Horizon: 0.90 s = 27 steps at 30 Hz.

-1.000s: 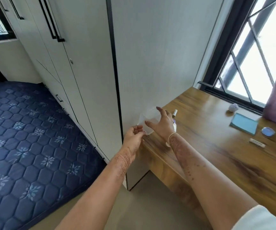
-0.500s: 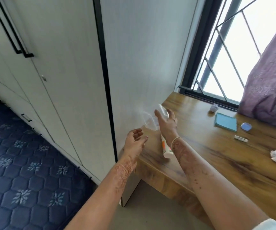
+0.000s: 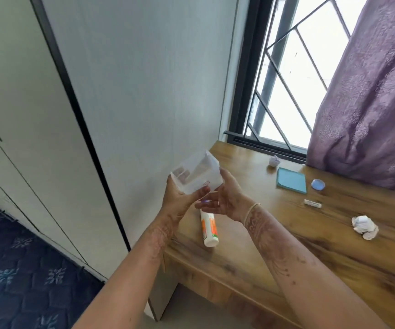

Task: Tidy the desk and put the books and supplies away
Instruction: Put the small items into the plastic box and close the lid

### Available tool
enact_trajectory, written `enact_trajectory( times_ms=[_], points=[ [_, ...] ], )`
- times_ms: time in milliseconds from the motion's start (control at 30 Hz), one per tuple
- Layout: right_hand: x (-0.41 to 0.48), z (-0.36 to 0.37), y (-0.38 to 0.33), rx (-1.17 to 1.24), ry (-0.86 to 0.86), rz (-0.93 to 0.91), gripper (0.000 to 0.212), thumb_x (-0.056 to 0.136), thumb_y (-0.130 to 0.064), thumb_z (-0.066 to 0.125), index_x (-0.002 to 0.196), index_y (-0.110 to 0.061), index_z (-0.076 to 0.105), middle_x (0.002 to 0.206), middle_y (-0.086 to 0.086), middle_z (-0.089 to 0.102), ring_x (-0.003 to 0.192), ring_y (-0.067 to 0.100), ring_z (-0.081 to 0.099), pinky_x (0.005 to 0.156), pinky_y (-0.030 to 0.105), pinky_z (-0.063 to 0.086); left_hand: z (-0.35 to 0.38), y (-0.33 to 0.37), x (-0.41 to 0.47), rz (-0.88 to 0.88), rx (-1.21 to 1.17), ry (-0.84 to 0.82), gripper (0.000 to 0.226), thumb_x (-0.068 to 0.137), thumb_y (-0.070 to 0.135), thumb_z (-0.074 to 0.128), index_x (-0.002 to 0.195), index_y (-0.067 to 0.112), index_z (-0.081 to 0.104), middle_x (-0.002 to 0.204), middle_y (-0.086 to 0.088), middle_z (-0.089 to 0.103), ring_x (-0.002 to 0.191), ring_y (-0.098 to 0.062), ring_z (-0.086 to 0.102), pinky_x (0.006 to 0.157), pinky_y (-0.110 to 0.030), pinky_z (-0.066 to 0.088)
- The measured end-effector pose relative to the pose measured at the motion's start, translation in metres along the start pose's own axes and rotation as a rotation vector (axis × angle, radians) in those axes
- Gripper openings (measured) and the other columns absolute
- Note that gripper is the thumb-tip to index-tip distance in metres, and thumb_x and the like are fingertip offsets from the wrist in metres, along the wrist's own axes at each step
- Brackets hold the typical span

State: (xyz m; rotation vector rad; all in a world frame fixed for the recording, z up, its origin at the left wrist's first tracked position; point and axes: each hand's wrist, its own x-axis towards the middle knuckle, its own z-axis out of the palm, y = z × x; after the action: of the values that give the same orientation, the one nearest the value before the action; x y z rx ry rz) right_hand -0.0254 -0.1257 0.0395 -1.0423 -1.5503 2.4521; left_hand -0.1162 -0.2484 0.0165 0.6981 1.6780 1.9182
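A clear plastic box (image 3: 197,175) is held tilted in the air above the left end of the wooden desk (image 3: 310,245). My left hand (image 3: 179,198) grips it from below and my right hand (image 3: 227,198) holds its right side. Just under my hands a white and orange tube (image 3: 208,230) lies flat on the desk. Further right on the desk lie a blue pad (image 3: 291,180), a small blue round item (image 3: 317,184), a white stick-like item (image 3: 312,203) and two crumpled paper balls (image 3: 364,227) (image 3: 274,160).
A tall white cabinet side (image 3: 144,91) stands against the desk's left end. A barred window (image 3: 286,79) and a purple curtain (image 3: 369,91) are behind the desk. A dark blue patterned mattress (image 3: 14,281) covers the floor at left.
Both hands have lifted the clear box off the desk's left end and now hold it together. The tube has come into full view on the desk. The view has swung right.
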Motion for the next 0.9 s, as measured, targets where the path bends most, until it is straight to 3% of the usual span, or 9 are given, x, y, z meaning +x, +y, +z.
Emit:
enact_trajectory(
  times_ms=[67, 133, 233, 300, 400, 533, 600, 733, 900],
  points=[
    [0.007, -0.006, -0.01, -0.119, -0.008, 0.005, 0.074, 0.092, -0.064, 0.031, 0.112, -0.001, 0.065, 0.091, 0.019, 0.071, 0.073, 0.029, 0.069, 0.06, 0.03, 0.056, -0.001, -0.001, 0.01, -0.006, -0.022, 0.028, 0.099, 0.042, 0.042, 0.091, 0.127, 0.021, 0.046, 0.129, 0.0, 0.058, 0.117, -0.014, 0.059, 0.094, -0.037, 0.054],
    [0.02, -0.01, -0.017, -0.187, 0.101, -0.058, 0.062, 0.098, -0.052, 0.033, 0.104, 0.0, 0.066, 0.085, 0.016, 0.07, 0.064, 0.023, 0.065, 0.057, 0.027, 0.054, -0.006, -0.004, 0.018, -0.023, -0.032, 0.042, 0.095, 0.04, 0.037, 0.094, 0.122, 0.02, 0.049, 0.128, -0.005, 0.06, 0.116, -0.019, 0.062, 0.096, -0.045, 0.054],
    [0.052, -0.024, -0.02, -0.273, 0.313, -0.204, 0.027, 0.095, -0.02, 0.05, 0.088, 0.0, 0.066, 0.078, 0.014, 0.064, 0.055, 0.018, 0.057, 0.055, 0.027, 0.052, -0.01, -0.013, 0.026, -0.04, -0.021, 0.072, 0.089, 0.04, 0.03, 0.094, 0.118, 0.021, 0.053, 0.126, -0.004, 0.061, 0.114, -0.015, 0.062, 0.092, -0.034, 0.055],
    [0.076, -0.037, -0.014, -0.386, 0.416, -0.25, 0.015, 0.089, -0.01, 0.057, 0.083, -0.004, 0.069, 0.078, 0.011, 0.066, 0.055, 0.017, 0.056, 0.061, 0.031, 0.057, -0.011, -0.019, 0.026, -0.056, -0.004, 0.068, 0.09, 0.04, 0.029, 0.092, 0.121, 0.019, 0.052, 0.126, -0.004, 0.061, 0.114, -0.016, 0.062, 0.09, -0.029, 0.055],
    [0.1, -0.046, -0.007, -0.681, 0.496, -0.298, 0.017, 0.085, -0.013, 0.061, 0.095, -0.012, 0.074, 0.092, 0.004, 0.071, 0.076, 0.017, 0.064, 0.083, 0.039, 0.058, -0.013, -0.025, 0.027, -0.078, 0.026, 0.059, 0.093, 0.04, 0.028, 0.091, 0.124, 0.017, 0.051, 0.127, -0.004, 0.061, 0.11, -0.006, 0.062, 0.088, -0.023, 0.054],
    [0.116, -0.042, -0.003, -1.01, 0.387, -0.341, 0.033, 0.082, -0.029, 0.063, 0.114, -0.021, 0.07, 0.113, 0.004, 0.067, 0.11, 0.022, 0.058, 0.098, 0.034, 0.047, -0.017, -0.029, 0.029, -0.093, 0.047, 0.041, 0.091, 0.043, 0.018, 0.091, 0.125, 0.014, 0.051, 0.129, -0.006, 0.06, 0.11, -0.001, 0.061, 0.085, -0.017, 0.052],
    [0.121, -0.039, -0.001, -1.185, 0.311, -0.343, 0.033, 0.083, -0.035, 0.062, 0.112, -0.022, 0.069, 0.114, 0.007, 0.062, 0.111, 0.025, 0.055, 0.097, 0.035, 0.046, -0.018, -0.029, 0.028, -0.097, 0.052, 0.03, 0.088, 0.043, 0.019, 0.091, 0.122, 0.018, 0.052, 0.13, -0.005, 0.059, 0.114, -0.003, 0.06, 0.086, -0.018, 0.051],
    [0.125, -0.034, -0.004, -1.329, 0.299, -0.383, 0.021, 0.09, -0.022, 0.057, 0.104, -0.008, 0.066, 0.112, 0.012, 0.056, 0.105, 0.031, 0.055, 0.089, 0.037, 0.047, -0.018, -0.026, 0.029, -0.111, 0.07, 0.026, 0.082, 0.045, 0.021, 0.091, 0.117, 0.024, 0.053, 0.129, -0.003, 0.059, 0.119, -0.011, 0.057, 0.085, -0.019, 0.053],
    [0.125, -0.042, -0.008, -1.058, 0.346, -0.382, 0.023, 0.079, -0.026, 0.069, 0.101, -0.022, 0.071, 0.102, -0.001, 0.067, 0.09, 0.018, 0.062, 0.08, 0.032, 0.055, -0.015, -0.027, 0.032, -0.114, 0.102, 0.03, 0.076, 0.059, -0.004, 0.088, 0.123, 0.015, 0.05, 0.128, -0.007, 0.059, 0.113, -0.009, 0.058, 0.08, -0.016, 0.053]
  ],
)
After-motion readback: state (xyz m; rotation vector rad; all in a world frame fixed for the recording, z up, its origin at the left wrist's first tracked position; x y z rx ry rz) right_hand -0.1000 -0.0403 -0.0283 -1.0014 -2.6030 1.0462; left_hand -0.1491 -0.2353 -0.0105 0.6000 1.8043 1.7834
